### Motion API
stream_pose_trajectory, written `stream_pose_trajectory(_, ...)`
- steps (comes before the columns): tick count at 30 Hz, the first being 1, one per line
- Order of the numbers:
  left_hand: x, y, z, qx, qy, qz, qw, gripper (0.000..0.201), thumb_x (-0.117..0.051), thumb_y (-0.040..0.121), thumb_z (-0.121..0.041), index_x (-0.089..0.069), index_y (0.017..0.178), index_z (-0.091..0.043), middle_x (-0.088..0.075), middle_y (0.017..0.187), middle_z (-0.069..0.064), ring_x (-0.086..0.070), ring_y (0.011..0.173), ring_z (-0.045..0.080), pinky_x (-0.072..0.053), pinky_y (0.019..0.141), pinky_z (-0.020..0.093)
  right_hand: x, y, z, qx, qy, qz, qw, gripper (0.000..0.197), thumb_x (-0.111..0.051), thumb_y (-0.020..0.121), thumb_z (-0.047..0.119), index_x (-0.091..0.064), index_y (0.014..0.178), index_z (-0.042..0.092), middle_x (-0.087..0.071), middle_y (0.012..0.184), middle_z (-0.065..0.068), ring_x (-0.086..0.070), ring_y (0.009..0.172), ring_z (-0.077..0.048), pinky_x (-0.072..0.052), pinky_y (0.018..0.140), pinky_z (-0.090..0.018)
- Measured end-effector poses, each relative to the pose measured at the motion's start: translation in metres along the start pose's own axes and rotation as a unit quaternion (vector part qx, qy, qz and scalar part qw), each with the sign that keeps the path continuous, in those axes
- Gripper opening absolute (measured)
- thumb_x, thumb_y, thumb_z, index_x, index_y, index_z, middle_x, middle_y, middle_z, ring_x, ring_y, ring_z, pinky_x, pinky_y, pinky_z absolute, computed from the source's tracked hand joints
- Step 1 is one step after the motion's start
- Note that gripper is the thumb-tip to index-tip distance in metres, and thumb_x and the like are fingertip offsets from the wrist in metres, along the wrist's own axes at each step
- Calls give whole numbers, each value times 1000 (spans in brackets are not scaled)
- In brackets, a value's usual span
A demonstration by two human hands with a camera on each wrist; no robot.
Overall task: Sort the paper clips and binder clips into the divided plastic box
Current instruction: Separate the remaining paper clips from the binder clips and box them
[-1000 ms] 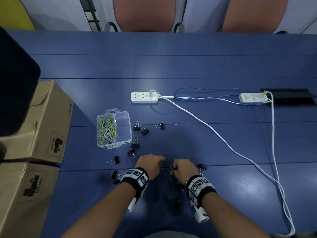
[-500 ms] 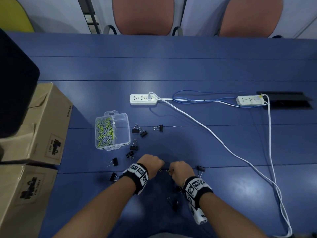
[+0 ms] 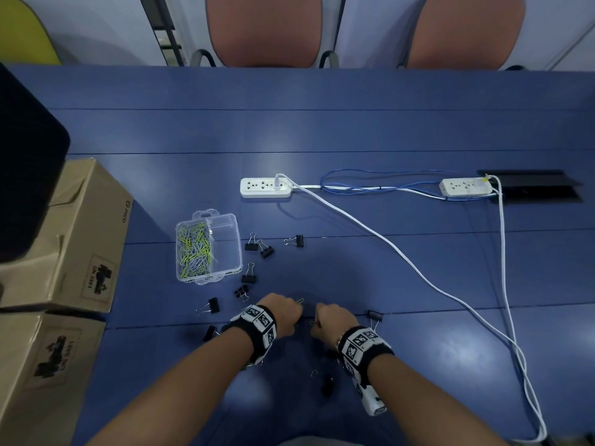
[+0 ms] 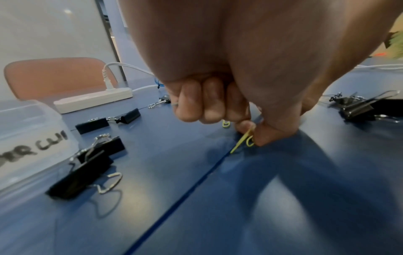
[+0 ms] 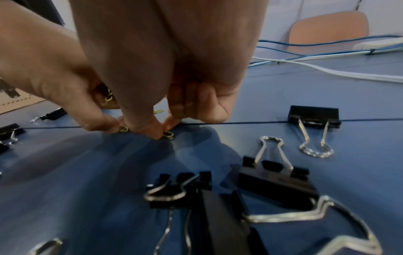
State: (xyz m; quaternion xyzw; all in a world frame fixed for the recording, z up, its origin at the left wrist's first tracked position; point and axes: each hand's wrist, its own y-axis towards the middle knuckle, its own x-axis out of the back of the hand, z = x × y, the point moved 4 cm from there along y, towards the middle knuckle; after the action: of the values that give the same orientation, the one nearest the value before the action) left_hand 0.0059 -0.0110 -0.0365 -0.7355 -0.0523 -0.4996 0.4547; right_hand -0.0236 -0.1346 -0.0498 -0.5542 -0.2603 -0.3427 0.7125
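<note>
Over at nine o'clock sit two cardboard cartons (image 3: 64, 239), matte and creased, and just right of them the clear plastic box (image 3: 236, 239), thin-walled and glossy: its left compartment is heaped with yellow and blue paper clips (image 3: 194, 249), its right one looks bare. From the box's three o'clock down to its six o'clock lie black binder clips (image 3: 249, 273), folded steel with springy wire handles, all still loose on the smooth blue table (image 3: 386, 268). Down at six o'clock the left hand (image 3: 283, 313) has its fingers (image 4: 207, 103) curled, thumb and forefinger pinching a thin yellow clip (image 4: 243, 139) that slants down to touch the table seam. Just beside it the right hand (image 3: 331, 323) pinches another yellow clip (image 5: 167, 134) flat against the table, its other fingers tucked. The box lies at about eleven o'clock from both hands, the left hand nearer, so I'd guess it carries first. At one o'clock are white power strips (image 3: 265, 187) and cables.
</note>
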Motion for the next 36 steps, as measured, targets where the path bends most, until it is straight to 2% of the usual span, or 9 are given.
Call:
stream_pose_trajectory(10,-23,-10,9,5,-75,-42,996,29,-46,95,-2,-47,124,-4,-61,115,16,-62,104,36,-50,79,44,-2,-3,6,46,-73,-4,996,29,-47,89,29,-52,107,8,-64,108,-14,-62,95,-33,-41,69,-34)
stream_pose_trajectory(14,-28,-9,20,28,-201,-63,977,20,-45,90,0,-49,107,-9,-59,106,14,-59,94,32,-43,73,37,7,-4,0,27,98,-35,994,29,-45,89,34,-50,67,16,-57,70,-6,-56,71,-27,-41,64,-31)
stream_pose_trajectory(17,-23,-13,37,85,-440,-138,883,15,-47,93,-4,-49,85,-17,-61,81,2,-58,71,15,-41,66,27,16,-3,-6,-78,387,-24,918,36,-48,84,24,-29,55,22,-29,54,0,-26,50,-17,-24,51,-30)
stream_pose_trajectory(19,-18,-16,40,109,-604,-171,771,21,-52,96,-7,-50,78,-16,-55,64,-2,-48,49,4,-39,53,23,15,-3,-6,-137,560,19,817,33,-47,83,22,-28,57,25,-21,53,2,-13,48,-15,-12,48,-25)
stream_pose_trajectory(21,-16,-18,39,110,-758,-145,627,26,-49,98,-4,-47,74,-13,-45,57,1,-34,40,6,-28,41,17,15,-3,-3,-145,647,50,747,28,-47,85,21,-31,62,24,-20,54,2,-12,49,-15,-10,47,-24)
stream_pose_trajectory(23,-15,-19,35,92,-856,-95,500,25,-44,96,-2,-45,74,-14,-41,56,2,-26,42,9,-20,41,16,18,-3,-1,-142,687,54,710,19,-48,87,20,-42,69,19,-30,53,-1,-22,46,-15,-16,44,-22)
stream_pose_trajectory(25,-13,-21,31,76,-901,-53,423,19,-44,91,-6,-47,74,-15,-39,57,3,-23,47,12,-18,43,19,19,-2,3,-134,707,70,691,16,-49,85,21,-45,70,17,-37,54,-4,-28,45,-16,-19,42,-22)
stream_pose_trajectory(32,-3,-23,25,-10,-951,-20,307,5,-35,64,-11,-32,61,-14,-26,48,3,-9,48,13,-8,47,23,24,-1,12,-102,739,135,652,19,-41,78,18,-39,59,19,-30,54,-3,-20,42,-13,-15,35,-16)
stream_pose_trajectory(36,-4,-25,29,-14,-952,-40,302,7,-36,59,-13,-29,59,-14,-23,46,2,-7,47,13,-5,48,21,20,4,12,-104,749,120,643,17,-33,72,8,-49,66,13,-34,56,-4,-21,42,-13,-15,38,-16)
